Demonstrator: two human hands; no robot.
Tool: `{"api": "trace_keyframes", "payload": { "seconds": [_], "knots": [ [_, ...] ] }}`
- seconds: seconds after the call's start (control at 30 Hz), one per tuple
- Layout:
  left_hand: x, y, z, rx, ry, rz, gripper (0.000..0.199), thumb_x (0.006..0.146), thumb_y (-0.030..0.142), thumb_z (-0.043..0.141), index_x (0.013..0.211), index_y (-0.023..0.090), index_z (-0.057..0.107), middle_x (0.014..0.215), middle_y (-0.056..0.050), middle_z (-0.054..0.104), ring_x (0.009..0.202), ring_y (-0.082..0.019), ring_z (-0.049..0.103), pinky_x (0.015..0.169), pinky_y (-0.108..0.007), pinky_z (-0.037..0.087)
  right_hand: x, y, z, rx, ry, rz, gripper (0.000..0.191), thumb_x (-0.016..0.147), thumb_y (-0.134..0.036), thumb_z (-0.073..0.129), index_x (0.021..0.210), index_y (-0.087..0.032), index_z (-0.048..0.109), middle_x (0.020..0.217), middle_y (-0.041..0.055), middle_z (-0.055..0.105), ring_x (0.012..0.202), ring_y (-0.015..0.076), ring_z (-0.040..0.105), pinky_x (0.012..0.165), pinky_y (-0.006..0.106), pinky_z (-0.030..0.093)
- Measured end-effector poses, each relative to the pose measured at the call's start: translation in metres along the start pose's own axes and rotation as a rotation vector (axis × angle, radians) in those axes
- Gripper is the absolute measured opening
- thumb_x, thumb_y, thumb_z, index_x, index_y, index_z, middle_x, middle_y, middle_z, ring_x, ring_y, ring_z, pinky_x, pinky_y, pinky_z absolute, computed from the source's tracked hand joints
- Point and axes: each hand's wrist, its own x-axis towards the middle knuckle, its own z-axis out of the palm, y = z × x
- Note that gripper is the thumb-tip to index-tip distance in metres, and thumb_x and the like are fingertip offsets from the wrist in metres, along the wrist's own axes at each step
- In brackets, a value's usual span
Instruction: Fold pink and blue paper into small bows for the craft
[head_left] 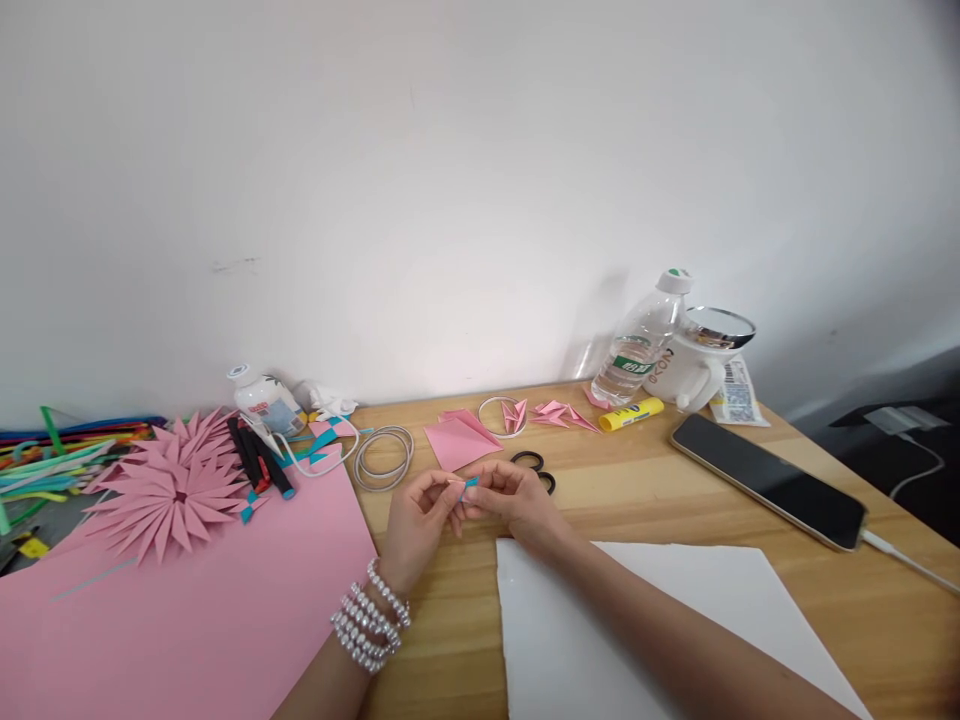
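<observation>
My left hand [420, 515] and my right hand [516, 500] meet above the wooden table, pinching a small folded piece of blue and pink paper [470, 484] between the fingertips. Most of that piece is hidden by the fingers. Just behind my hands lie pink paper squares [459, 442]. Black scissor handles [529, 461] show partly beside my right hand. Small folded pink pieces [555, 413] rest farther back, one of them by a thin pale ring [491, 402]. A yellow glue stick [631, 414] lies to their right.
Pink card [187, 640] covers the left, bearing spiky pink paper flowers [180, 495], pens [247, 455] and a white bottle [262, 398]. A coiled cable [383, 458] lies beside it. White board [645, 620] lies under my right forearm. A water bottle [637, 340], mug [686, 375] and phone [769, 480] stand or lie right.
</observation>
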Motion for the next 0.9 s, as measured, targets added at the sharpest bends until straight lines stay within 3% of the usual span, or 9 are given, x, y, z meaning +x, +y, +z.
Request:
{"api": "trace_keyframes", "payload": {
  "seconds": [0.1,0.2,0.3,0.37,0.47,0.53,0.63,0.73,0.9],
  "knots": [
    [0.002,-0.003,-0.002,-0.074,0.022,-0.049,0.021,0.073,0.033,0.057,0.071,0.012,0.058,0.053,0.001,0.056,0.041,-0.008,0.049,0.04,-0.019,0.04,0.001,0.0,0.0,0.009,-0.014,0.036,0.023,0.061,-0.032,0.07,0.073,-0.013,0.063,0.067,0.001,0.063,0.064,0.0132,0.061,0.066,0.029,0.05],
    [0.003,-0.005,-0.003,-0.111,0.008,-0.124,0.027,0.075,0.037,0.054,0.067,0.012,0.057,0.05,0.0,0.056,0.039,-0.007,0.046,0.037,-0.018,0.037,0.001,0.001,0.0,-0.04,0.028,0.02,0.027,0.06,-0.032,0.071,0.079,-0.015,0.062,0.065,0.0001,0.063,0.058,0.0114,0.059,0.06,0.026,0.049],
    [0.001,-0.005,-0.003,-0.018,0.006,-0.129,0.029,0.076,0.039,0.051,0.063,0.013,0.055,0.047,0.001,0.054,0.035,-0.007,0.041,0.033,-0.017,0.032,-0.001,0.003,0.002,-0.139,0.043,-0.011,0.025,0.061,-0.031,0.07,0.076,-0.013,0.061,0.063,0.0005,0.063,0.055,0.0105,0.057,0.057,0.024,0.047],
    [-0.001,-0.005,-0.002,0.154,0.046,0.005,0.026,0.076,0.035,0.052,0.063,0.014,0.056,0.05,0.001,0.054,0.039,-0.008,0.044,0.037,-0.019,0.035,-0.003,0.004,0.004,-0.244,0.067,-0.052,0.019,0.062,-0.029,0.067,0.068,-0.013,0.059,0.06,0.0008,0.062,0.055,0.0111,0.057,0.056,0.024,0.046],
    [-0.004,-0.004,-0.001,0.419,0.102,0.34,0.019,0.077,0.026,0.051,0.063,0.016,0.058,0.063,-0.002,0.058,0.059,-0.013,0.054,0.054,-0.023,0.043,-0.007,0.006,0.008,-0.444,0.169,-0.186,0.013,0.064,-0.026,0.063,0.06,-0.015,0.057,0.059,0.0008,0.06,0.056,0.012,0.055,0.056,0.024,0.045],
    [-0.005,-0.004,0.0,0.491,0.108,0.441,0.017,0.077,0.023,0.05,0.064,0.017,0.058,0.066,-0.003,0.059,0.065,-0.014,0.055,0.061,-0.024,0.044,-0.009,0.007,0.009,-0.515,0.213,-0.254,0.012,0.065,-0.025,0.062,0.058,-0.016,0.057,0.06,0.0013,0.06,0.057,0.0126,0.054,0.056,0.025,0.044],
    [-0.005,-0.004,0.002,0.459,0.12,0.309,0.017,0.077,0.025,0.051,0.063,0.017,0.057,0.058,0.0,0.057,0.055,-0.012,0.053,0.053,-0.022,0.043,-0.008,0.007,0.009,-0.408,0.173,-0.185,0.015,0.064,-0.027,0.063,0.058,-0.015,0.056,0.058,0.0011,0.06,0.054,0.0119,0.054,0.053,0.024,0.043],
    [-0.003,-0.003,0.003,0.275,0.111,0.108,0.017,0.073,0.031,0.056,0.067,0.016,0.056,0.052,0.002,0.055,0.045,-0.01,0.05,0.042,-0.019,0.04,-0.004,0.007,0.008,-0.237,0.132,-0.092,0.02,0.062,-0.031,0.067,0.061,-0.015,0.056,0.056,0.0005,0.061,0.052,0.0116,0.055,0.054,0.025,0.044],
    [0.0,0.001,0.005,-0.032,0.017,-0.032,0.028,0.075,0.041,0.05,0.076,0.014,0.055,0.06,-0.001,0.059,0.047,-0.011,0.055,0.045,-0.024,0.047,0.001,0.008,0.006,-0.119,0.238,-0.114,0.025,0.059,-0.036,0.07,0.066,-0.014,0.059,0.062,0.0015,0.062,0.056,0.0123,0.057,0.059,0.026,0.046]
  ]
}}
